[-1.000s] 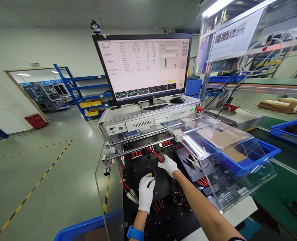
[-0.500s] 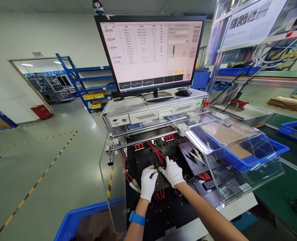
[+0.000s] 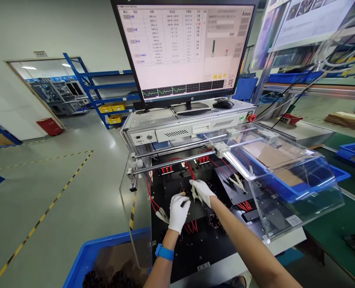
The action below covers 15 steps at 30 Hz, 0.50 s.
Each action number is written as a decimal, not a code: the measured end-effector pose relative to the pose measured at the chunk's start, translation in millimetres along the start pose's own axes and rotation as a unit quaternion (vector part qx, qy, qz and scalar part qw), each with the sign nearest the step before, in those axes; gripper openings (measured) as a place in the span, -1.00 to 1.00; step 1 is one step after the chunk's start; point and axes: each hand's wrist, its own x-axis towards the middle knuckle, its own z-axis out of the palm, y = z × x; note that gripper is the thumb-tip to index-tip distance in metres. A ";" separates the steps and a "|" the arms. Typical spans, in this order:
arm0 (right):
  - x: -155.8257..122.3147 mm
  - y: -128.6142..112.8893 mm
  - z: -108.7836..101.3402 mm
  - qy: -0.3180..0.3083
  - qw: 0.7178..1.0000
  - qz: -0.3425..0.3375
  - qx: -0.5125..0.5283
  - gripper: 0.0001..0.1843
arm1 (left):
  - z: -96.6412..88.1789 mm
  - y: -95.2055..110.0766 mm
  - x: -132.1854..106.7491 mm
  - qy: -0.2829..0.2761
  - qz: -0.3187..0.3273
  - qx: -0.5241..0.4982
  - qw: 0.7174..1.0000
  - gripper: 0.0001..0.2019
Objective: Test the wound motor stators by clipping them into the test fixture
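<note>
Both my hands wear white gloves and work over the black fixture plate (image 3: pixel 204 248) of a test machine. My left hand (image 3: pixel 179 212) is closed round a small dark round wound part (image 3: pixel 183 195) standing on the plate. My right hand (image 3: pixel 201 192) pinches a metal clip (image 3: pixel 194 195) on a red lead (image 3: pixel 191 171) right beside that part. A second metal clip (image 3: pixel 162 216) on red wire lies left of my left hand. Another dark round part (image 3: pixel 215 220) sits on the plate under my right forearm.
A monitor (image 3: pixel 183 48) with test readouts stands on the machine (image 3: pixel 177 132) behind. A raised clear cover (image 3: pixel 279 176) juts out on the right over a blue tray (image 3: pixel 333 176). A blue bin (image 3: pixel 99 260) with dark round parts is at bottom left. A clear side panel (image 3: pixel 129 216) edges the fixture.
My right hand came back from the red leads toward the part under my left hand and now pinches a clip next to it. The view has tilted down and moved closer.
</note>
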 end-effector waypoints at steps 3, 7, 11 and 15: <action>3.0 6.5 7.5 -0.003 0.999 0.004 0.046 -0.60 | -0.7 0.9 0.0 -0.002 -0.005 0.000 1.000 -0.90; 6.0 9.8 9.4 -0.005 0.996 0.013 0.092 -0.60 | -0.9 1.4 -0.2 0.000 -0.007 0.001 1.000 -0.90; 6.7 11.2 8.8 -0.001 0.993 0.017 0.118 -0.57 | -0.5 1.1 -0.2 0.002 -0.001 0.004 1.000 -0.90; 6.8 13.6 8.9 0.005 0.990 0.020 0.141 -0.57 | -0.7 1.6 0.0 0.004 0.002 0.011 1.000 -0.90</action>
